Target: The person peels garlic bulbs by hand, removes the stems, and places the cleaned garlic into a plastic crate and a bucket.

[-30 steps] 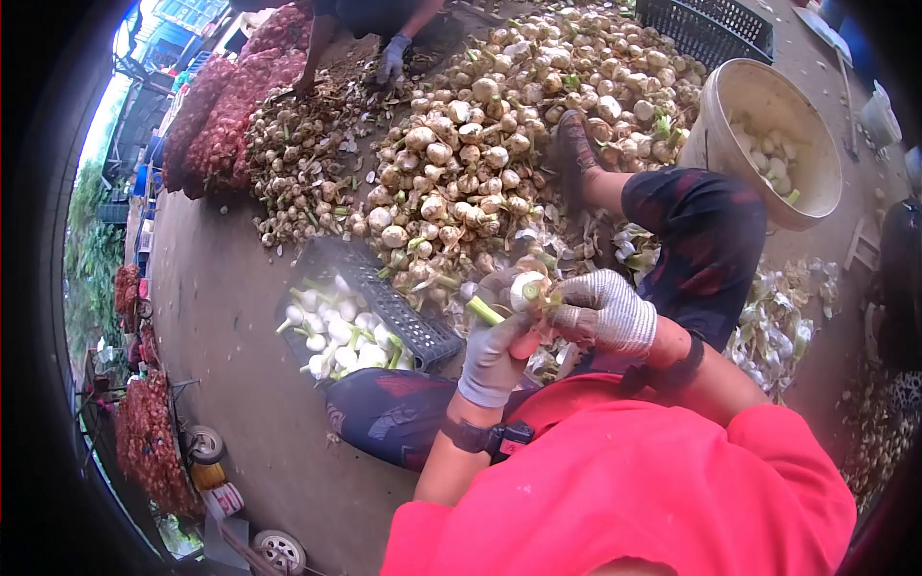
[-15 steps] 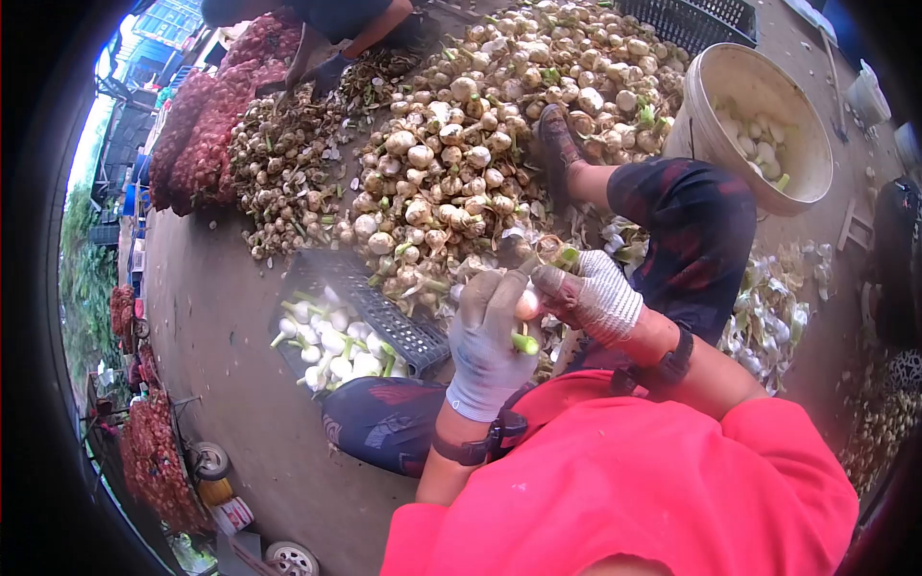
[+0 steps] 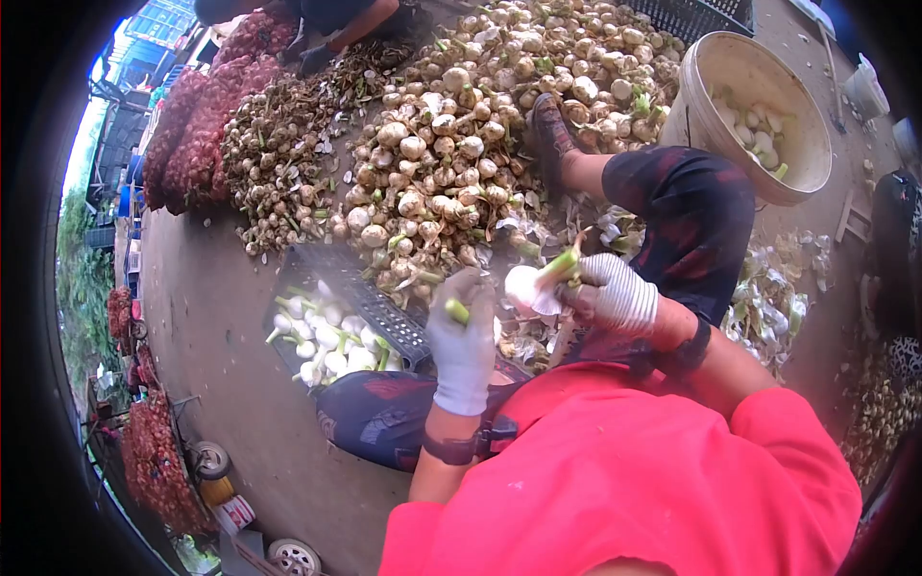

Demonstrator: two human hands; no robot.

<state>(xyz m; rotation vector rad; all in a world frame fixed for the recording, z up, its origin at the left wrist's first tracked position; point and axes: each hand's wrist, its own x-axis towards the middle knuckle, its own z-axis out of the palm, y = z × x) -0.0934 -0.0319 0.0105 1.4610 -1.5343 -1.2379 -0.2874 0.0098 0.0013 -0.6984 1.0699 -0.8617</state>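
My left hand [image 3: 463, 336], in a whitish glove, is closed around a bulb whose green stem end [image 3: 456, 310] shows between the fingers; the rest of it is mostly hidden. To its right, my right hand [image 3: 615, 290], in a dirty striped glove, grips peeled papery skin and a green stalk [image 3: 558, 269], with white layers hanging at the left. The hands are apart. Beyond them spreads a large heap of unpeeled bulbs [image 3: 451, 182]. A black crate [image 3: 389, 322] at the left holds peeled white bulbs [image 3: 331, 341].
A white bucket [image 3: 684, 125] with peeled bulbs stands at the upper right. Loose skins [image 3: 759, 298] lie right of my knee. Red net sacks [image 3: 197, 144] and another person's gloved hand [image 3: 315, 60] are at the upper left. Another black crate [image 3: 696, 17] is at the top.
My hands have separated: the left moved a little left, the right moved slightly right. The stalk and white skin have come away into my right hand.
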